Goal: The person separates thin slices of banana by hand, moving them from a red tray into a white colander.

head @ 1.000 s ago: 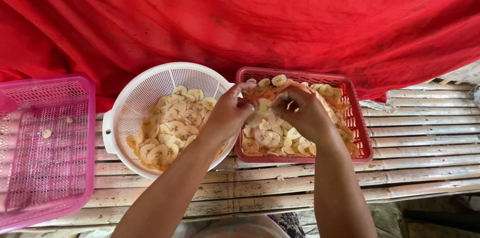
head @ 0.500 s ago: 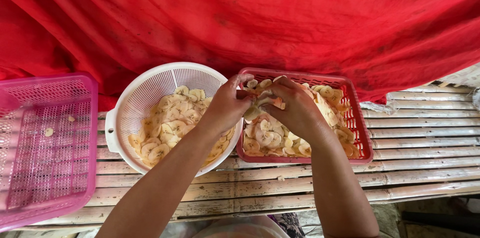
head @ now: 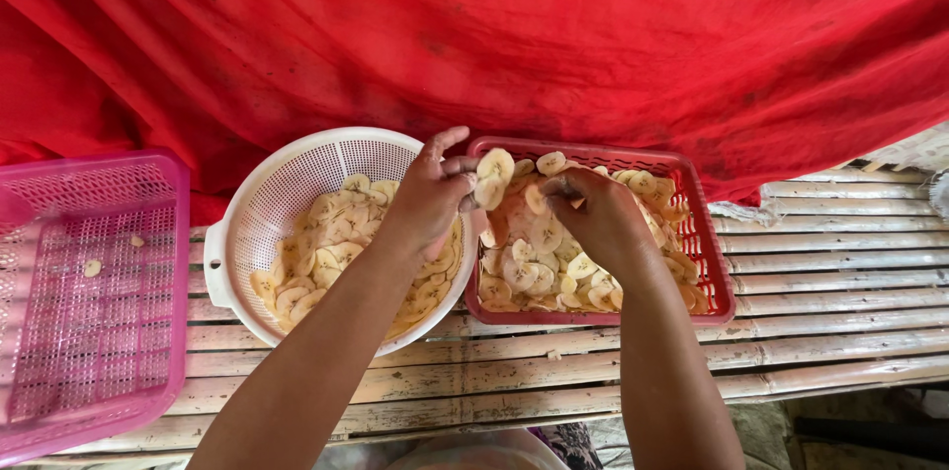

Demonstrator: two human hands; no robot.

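Left hand (head: 430, 195) shifted left pinching banana slices (head: 492, 178), right hand (head: 591, 215) gripping slices, red basket (head: 714, 262), white colander (head: 297, 169) of slices

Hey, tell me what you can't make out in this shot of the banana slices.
Head view only:
- Pink basket: left side cut off by the frame edge.
- Slices under the left hand and right hand: hidden by the hands.
- Wall behind: covered by the red cloth.
- Right hand's fingers: curled under, hold unclear.

Left grip (head: 432, 195) pinched, right grip (head: 593, 218) curled
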